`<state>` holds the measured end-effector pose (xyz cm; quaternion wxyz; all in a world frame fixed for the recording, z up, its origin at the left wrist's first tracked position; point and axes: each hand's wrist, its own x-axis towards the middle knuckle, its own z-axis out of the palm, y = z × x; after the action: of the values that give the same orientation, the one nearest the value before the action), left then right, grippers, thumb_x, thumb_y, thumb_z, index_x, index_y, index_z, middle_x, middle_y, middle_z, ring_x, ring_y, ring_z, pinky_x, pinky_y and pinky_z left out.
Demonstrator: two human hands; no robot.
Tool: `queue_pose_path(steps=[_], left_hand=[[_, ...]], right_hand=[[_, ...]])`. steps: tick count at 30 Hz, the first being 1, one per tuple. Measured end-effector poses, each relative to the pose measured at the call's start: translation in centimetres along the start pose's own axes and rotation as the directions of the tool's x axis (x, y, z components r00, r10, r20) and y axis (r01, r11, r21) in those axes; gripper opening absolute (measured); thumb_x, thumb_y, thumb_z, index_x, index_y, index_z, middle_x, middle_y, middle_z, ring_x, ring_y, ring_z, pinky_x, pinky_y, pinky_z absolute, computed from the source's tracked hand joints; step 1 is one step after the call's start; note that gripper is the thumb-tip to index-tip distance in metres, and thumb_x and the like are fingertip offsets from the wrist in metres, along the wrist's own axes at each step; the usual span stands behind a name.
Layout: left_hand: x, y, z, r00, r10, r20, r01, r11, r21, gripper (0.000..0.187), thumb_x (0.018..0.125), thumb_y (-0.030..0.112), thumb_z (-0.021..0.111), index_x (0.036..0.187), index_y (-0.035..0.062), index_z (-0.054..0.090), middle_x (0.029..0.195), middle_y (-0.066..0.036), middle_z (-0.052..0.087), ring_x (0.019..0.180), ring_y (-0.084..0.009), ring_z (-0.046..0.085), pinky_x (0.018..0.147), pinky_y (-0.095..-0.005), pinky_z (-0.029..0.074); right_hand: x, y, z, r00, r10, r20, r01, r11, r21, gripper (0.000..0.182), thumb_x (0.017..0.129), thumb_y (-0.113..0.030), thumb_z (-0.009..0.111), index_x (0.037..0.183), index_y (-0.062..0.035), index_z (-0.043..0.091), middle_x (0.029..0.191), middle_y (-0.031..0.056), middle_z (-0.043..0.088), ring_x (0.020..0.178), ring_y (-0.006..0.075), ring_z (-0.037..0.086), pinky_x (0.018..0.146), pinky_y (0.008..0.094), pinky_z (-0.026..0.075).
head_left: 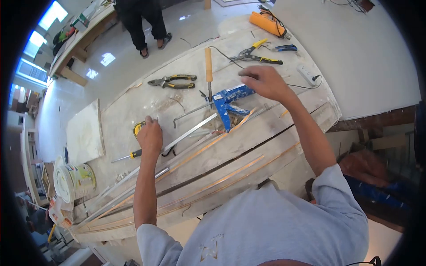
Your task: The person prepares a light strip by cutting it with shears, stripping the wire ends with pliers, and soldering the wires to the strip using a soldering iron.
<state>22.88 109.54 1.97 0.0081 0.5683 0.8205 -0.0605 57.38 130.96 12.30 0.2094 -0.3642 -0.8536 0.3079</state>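
My left hand (151, 135) is closed over a yellow and black tape measure (138, 129) on the worktable. A screwdriver (128, 156) with a yellow and black handle lies just below that hand. My right hand (266, 83) is over the rear end of a blue caulking gun (228, 105), thumb and fingers apart. Whether it touches the gun is hard to tell. Between the hands lie combination pliers (173, 82), a wooden-handled tool (208, 65) and a bent metal rod (191, 114).
Yellow-handled snips (255, 55), a blue utility knife (285, 48), an orange corded tool (268, 23) and a power strip (308, 74) lie at the far right. Long metal strips (195, 130) cross the front. A bucket (75, 181) stands left. Another person (142, 22) stands beyond the table.
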Motion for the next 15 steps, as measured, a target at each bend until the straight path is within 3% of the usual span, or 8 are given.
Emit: queue_pose_path(steps=[3,4,6,7,10,11,13,15], left_hand=[[-0.6,-0.4,-0.5,0.999,0.048,-0.009,-0.048,0.999,0.014,0.012,0.091,0.009,0.059,0.099,0.0026,0.065,0.113,-0.017,0.064,0.089,-0.0349,0.070,0.074,-0.0464,0.057],[-1.1,-1.6,0.8,0.997,0.020,-0.070,-0.022,0.999,-0.033,0.013,0.091,0.010,0.059,0.102,0.0032,0.063,0.110,-0.017,0.065,0.091,-0.0358,0.069,0.075,-0.0469,0.056],[-0.6,-3.9,3.6,0.986,0.061,-0.156,-0.080,0.990,-0.117,0.016,0.092,0.010,0.060,0.108,0.0050,0.059,0.100,-0.017,0.067,0.095,-0.0392,0.067,0.077,-0.0496,0.054],[-1.3,-2.4,0.0,0.991,-0.034,-0.133,-0.005,0.959,-0.284,0.011,0.091,0.009,0.062,0.101,0.0048,0.060,0.092,-0.017,0.068,0.091,-0.0426,0.066,0.074,-0.0511,0.052],[-3.7,-1.3,-4.3,0.941,-0.116,-0.319,-0.156,0.687,-0.710,0.006,0.090,0.002,0.067,0.090,0.0029,0.062,0.071,-0.009,0.063,0.060,-0.0198,0.060,0.059,-0.0358,0.048],[-4.8,-1.3,-5.2,0.941,-0.103,-0.323,-0.170,0.681,-0.712,0.006,0.090,0.002,0.067,0.090,0.0029,0.062,0.071,-0.009,0.063,0.060,-0.0198,0.060,0.059,-0.0358,0.048],[-6.5,-1.2,-6.0,0.967,-0.210,-0.143,-0.033,0.453,-0.891,0.009,0.089,-0.004,0.067,0.094,0.0031,0.063,0.072,0.000,0.058,0.061,-0.0051,0.051,0.057,-0.0238,0.043],[-8.2,0.4,-7.3,0.966,-0.217,-0.139,-0.045,0.392,-0.919,0.012,0.088,-0.005,0.067,0.095,0.0033,0.063,0.074,0.001,0.058,0.062,-0.0033,0.050,0.057,-0.0211,0.042]], right_hand=[[4.9,0.4,2.7,0.993,0.048,0.103,-0.032,0.989,-0.148,0.034,0.087,-0.032,0.070,0.097,0.0002,0.076,0.079,0.0162,0.071,0.072,0.0269,0.069,0.071,0.0398,0.054],[6.9,2.0,4.8,0.968,0.180,0.177,-0.159,0.979,-0.130,0.037,0.086,-0.037,0.072,0.089,-0.0003,0.076,0.077,0.0179,0.071,0.072,0.0306,0.070,0.072,0.0420,0.054],[8.0,2.0,7.4,0.989,0.150,0.014,-0.145,0.973,-0.178,0.049,0.084,-0.048,0.072,0.084,0.0005,0.074,0.081,0.0217,0.071,0.081,0.0379,0.071,0.079,0.0457,0.056],[9.5,3.7,10.1,0.965,0.251,-0.074,-0.260,0.951,-0.165,0.054,0.081,-0.053,0.073,0.082,0.0009,0.073,0.083,0.0232,0.071,0.086,0.0409,0.070,0.083,0.0465,0.056],[9.8,1.9,10.8,0.942,0.337,-0.015,-0.334,0.938,0.091,0.053,0.080,-0.051,0.074,0.082,0.0015,0.072,0.088,0.0263,0.071,0.089,0.0417,0.070,0.085,0.0471,0.055],[9.9,1.5,11.2,0.938,0.345,-0.028,-0.341,0.936,0.087,0.053,0.080,-0.051,0.074,0.082,0.0015,0.072,0.088,0.0263,0.071,0.089,0.0417,0.070,0.085,0.0471,0.055],[10.1,1.4,11.8,0.927,0.344,-0.151,-0.334,0.938,0.089,0.050,0.078,-0.048,0.076,0.082,0.0016,0.072,0.086,0.0245,0.071,0.087,0.0410,0.070,0.083,0.0476,0.055],[10.6,3.3,13.0,0.936,0.280,-0.212,-0.278,0.960,0.039,0.048,0.078,-0.047,0.077,0.083,0.0010,0.072,0.085,0.0238,0.071,0.087,0.0402,0.071,0.083,0.0471,0.055]])
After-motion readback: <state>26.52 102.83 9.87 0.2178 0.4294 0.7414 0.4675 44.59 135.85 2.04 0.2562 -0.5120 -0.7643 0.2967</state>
